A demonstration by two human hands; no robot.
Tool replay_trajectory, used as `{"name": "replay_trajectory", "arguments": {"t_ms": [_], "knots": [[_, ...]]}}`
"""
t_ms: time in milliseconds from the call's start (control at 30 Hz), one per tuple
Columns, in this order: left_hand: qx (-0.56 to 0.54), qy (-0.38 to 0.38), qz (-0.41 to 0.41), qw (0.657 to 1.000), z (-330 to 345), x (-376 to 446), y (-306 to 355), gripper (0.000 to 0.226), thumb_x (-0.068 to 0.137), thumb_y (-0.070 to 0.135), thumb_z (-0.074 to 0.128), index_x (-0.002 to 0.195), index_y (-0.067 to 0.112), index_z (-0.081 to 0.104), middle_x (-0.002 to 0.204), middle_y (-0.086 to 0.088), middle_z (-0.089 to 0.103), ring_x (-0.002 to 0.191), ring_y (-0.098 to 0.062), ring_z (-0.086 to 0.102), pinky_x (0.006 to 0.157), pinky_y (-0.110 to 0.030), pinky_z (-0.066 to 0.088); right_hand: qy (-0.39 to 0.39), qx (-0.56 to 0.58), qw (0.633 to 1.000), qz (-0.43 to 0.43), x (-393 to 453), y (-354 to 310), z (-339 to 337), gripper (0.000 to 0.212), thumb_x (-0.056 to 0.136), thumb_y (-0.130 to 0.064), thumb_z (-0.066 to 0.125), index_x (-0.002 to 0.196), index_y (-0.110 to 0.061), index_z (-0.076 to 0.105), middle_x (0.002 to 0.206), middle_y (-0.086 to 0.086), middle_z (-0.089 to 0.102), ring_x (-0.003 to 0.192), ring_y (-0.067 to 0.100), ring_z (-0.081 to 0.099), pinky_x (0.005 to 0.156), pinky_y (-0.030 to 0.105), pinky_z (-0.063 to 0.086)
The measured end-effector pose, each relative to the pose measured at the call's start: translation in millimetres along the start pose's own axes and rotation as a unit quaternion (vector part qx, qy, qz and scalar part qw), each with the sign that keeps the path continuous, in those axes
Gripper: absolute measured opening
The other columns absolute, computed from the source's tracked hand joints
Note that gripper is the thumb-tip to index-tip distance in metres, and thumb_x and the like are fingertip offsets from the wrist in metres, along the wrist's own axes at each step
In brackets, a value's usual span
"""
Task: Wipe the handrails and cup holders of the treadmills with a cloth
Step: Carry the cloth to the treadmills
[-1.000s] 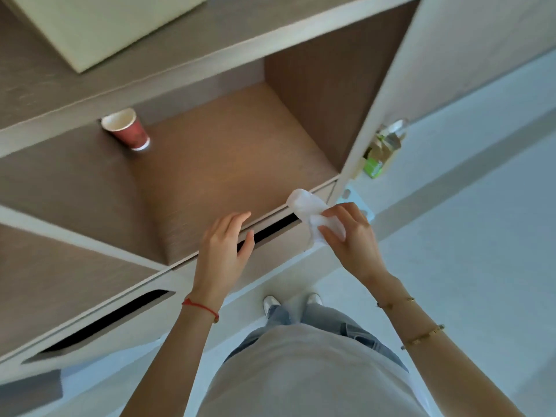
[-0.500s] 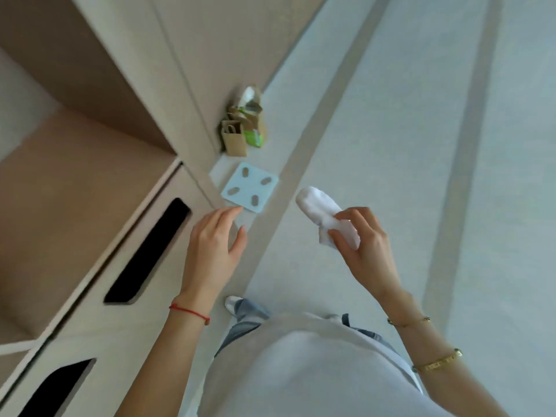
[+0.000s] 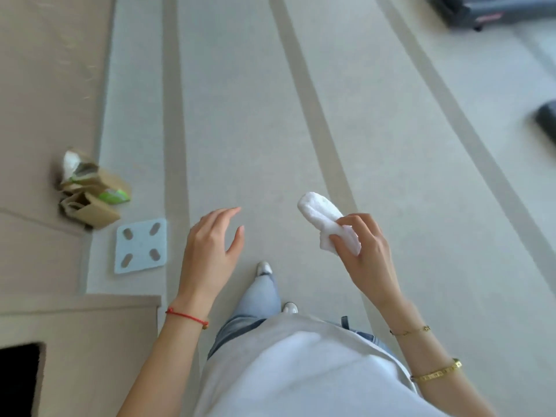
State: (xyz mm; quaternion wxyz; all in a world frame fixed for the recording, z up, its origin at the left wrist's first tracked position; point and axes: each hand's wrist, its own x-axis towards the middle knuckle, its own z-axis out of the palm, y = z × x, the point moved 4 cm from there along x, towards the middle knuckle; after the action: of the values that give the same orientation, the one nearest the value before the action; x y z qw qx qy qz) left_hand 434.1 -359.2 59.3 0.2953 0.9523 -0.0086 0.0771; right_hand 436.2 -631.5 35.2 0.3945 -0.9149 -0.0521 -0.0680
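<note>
Right hand (image 3: pixel 365 251) pinches the cloth (image 3: pixel 326 219), left hand (image 3: pixel 210 251) loose and empty; dark treadmill (image 3: pixel 478 9) lies far upper right, nearer the right hand.

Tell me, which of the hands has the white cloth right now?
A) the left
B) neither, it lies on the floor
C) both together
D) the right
D: the right hand pinches the white cloth in its fingers, while the left hand hangs open, holding nothing.
</note>
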Motion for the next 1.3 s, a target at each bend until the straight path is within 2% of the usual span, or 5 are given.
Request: {"name": "replay_trajectory", "arguments": {"t_ms": [167, 333, 733, 967, 1300], "knots": [[-0.003, -0.060, 0.081, 0.995, 57.8, 88.2, 41.0, 0.031, 0.093, 0.014, 0.062, 0.124, 0.008, 0.063, 0.119, -0.007, 0.066, 0.112, -0.027, 0.060, 0.099, -0.044, 0.046, 0.073, -0.011, 0.995, 0.073, 31.2, 56.7, -31.7, 0.011, 0.091, -0.019, 0.062, 0.101, -0.022, 0.057, 0.106, -0.009, 0.053, 0.092, 0.021, 0.054, 0.071, 0.029, 0.043], [-0.010, -0.101, 0.149, 0.984, 114.6, 194.5, 83.7, 0.031, 0.092, 0.013, 0.063, 0.123, 0.009, 0.064, 0.119, -0.007, 0.066, 0.111, -0.027, 0.060, 0.100, -0.044, 0.046, 0.130, -0.024, 0.982, 0.134, 96.1, 110.4, -59.4, 0.013, 0.091, -0.018, 0.063, 0.102, -0.023, 0.058, 0.106, -0.010, 0.054, 0.089, 0.017, 0.054, 0.071, 0.023, 0.038], [-0.038, -0.156, 0.255, 0.953, 211.8, 446.9, 202.8, 0.032, 0.094, 0.016, 0.062, 0.125, 0.012, 0.062, 0.121, -0.004, 0.064, 0.114, -0.022, 0.057, 0.101, -0.041, 0.045, 0.223, -0.049, 0.953, 0.199, 294.2, 202.7, -145.5, 0.018, 0.092, -0.036, 0.053, 0.102, -0.024, 0.059, 0.105, -0.010, 0.053, 0.090, 0.015, 0.053, 0.071, 0.009, 0.033], [-0.042, -0.192, 0.283, 0.939, 288.9, 561.2, 260.5, 0.031, 0.095, 0.019, 0.060, 0.126, 0.014, 0.062, 0.123, -0.002, 0.064, 0.116, -0.021, 0.057, 0.101, -0.040, 0.045, 0.246, -0.056, 0.940, 0.229, 390.0, 276.6, -182.5, 0.012, 0.092, -0.022, 0.063, 0.102, -0.016, 0.062, 0.105, -0.003, 0.056, 0.088, 0.022, 0.055, 0.069, 0.024, 0.036], [-0.056, -0.178, 0.298, 0.936, 405.1, 745.6, 403.6, 0.031, 0.095, 0.017, 0.060, 0.126, 0.011, 0.062, 0.121, -0.004, 0.065, 0.115, -0.022, 0.058, 0.100, -0.043, 0.047, 0.269, -0.059, 0.935, 0.222, 564.8, 412.7, -303.5, 0.009, 0.092, -0.020, 0.063, 0.101, -0.021, 0.060, 0.103, -0.008, 0.054, 0.090, 0.016, 0.054, 0.069, 0.022, 0.036]]}}
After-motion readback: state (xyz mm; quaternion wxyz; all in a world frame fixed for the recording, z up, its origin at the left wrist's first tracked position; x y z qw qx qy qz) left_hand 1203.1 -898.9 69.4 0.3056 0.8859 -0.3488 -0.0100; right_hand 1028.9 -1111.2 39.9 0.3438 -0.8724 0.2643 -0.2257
